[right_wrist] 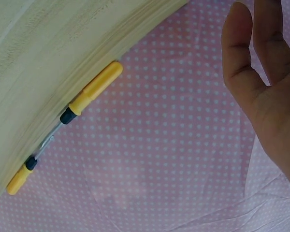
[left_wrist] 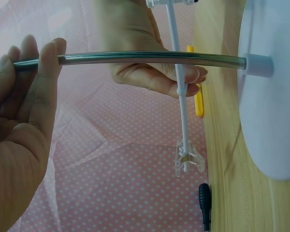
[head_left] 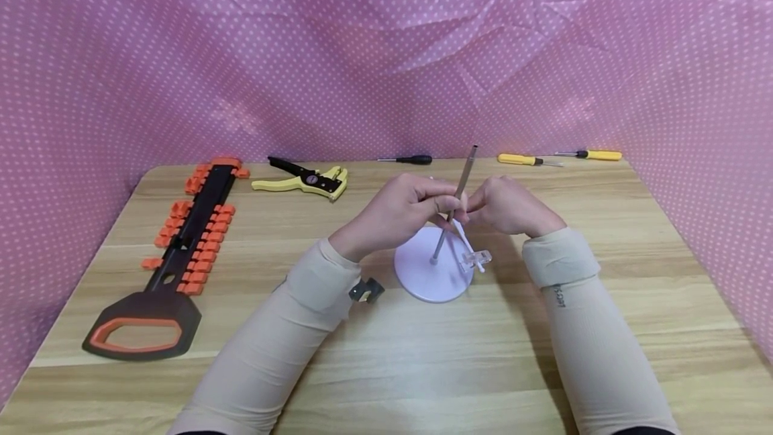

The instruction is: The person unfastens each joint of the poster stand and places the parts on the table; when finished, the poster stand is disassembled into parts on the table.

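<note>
One black-and-orange plastic rack (head_left: 172, 247) and one yellow-and-black wire stripper (head_left: 311, 180) lie left. Mid-table, the left hand (head_left: 400, 215) pinches one silvery metal rod (head_left: 467, 172) rising from one round white base (head_left: 417, 274); the right hand (head_left: 509, 205) pinches one white plastic rod (left_wrist: 182, 118) with two clear clips (left_wrist: 196, 161). Dark sleeve lettering (head_left: 559, 296) is unreadable; rightmost, two yellow-handled screwdrivers (head_left: 513, 159).

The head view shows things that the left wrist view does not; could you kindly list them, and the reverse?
Only the head view shows the wire stripper and the black holder with orange clips. Only the left wrist view plainly shows a second clear clip on the white crossbar. Both show the left hand gripping the metal rod, the right hand, the white base and the black screwdriver.
</note>
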`<state>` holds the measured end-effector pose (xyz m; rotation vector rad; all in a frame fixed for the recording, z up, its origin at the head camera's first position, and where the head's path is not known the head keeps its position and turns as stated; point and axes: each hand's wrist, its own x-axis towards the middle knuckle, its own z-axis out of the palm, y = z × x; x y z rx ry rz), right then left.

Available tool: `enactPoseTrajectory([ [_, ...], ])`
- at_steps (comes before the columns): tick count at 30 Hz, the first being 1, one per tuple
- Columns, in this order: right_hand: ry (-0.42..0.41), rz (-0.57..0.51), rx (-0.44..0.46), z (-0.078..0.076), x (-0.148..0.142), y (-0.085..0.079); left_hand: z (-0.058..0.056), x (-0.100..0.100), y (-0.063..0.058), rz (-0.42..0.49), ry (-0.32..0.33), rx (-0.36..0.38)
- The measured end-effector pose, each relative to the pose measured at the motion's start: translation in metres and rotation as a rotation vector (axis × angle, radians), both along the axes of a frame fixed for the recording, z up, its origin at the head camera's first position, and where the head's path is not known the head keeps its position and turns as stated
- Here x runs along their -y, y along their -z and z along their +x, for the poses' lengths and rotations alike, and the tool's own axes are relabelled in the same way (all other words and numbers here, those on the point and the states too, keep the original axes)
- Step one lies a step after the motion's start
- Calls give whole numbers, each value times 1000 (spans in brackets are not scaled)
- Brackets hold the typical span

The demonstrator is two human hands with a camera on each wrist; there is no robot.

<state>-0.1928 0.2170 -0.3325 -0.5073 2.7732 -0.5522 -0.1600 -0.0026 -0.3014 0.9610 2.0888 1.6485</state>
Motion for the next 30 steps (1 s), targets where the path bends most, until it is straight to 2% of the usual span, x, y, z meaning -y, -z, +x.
enactPoseTrajectory([
  [15,-6,9,-23,-4,-2,9,1,0,-1,-6,-1,16],
  [30,-35,24,0,-4,-2,16,1,0,0,-5,-17,39],
])
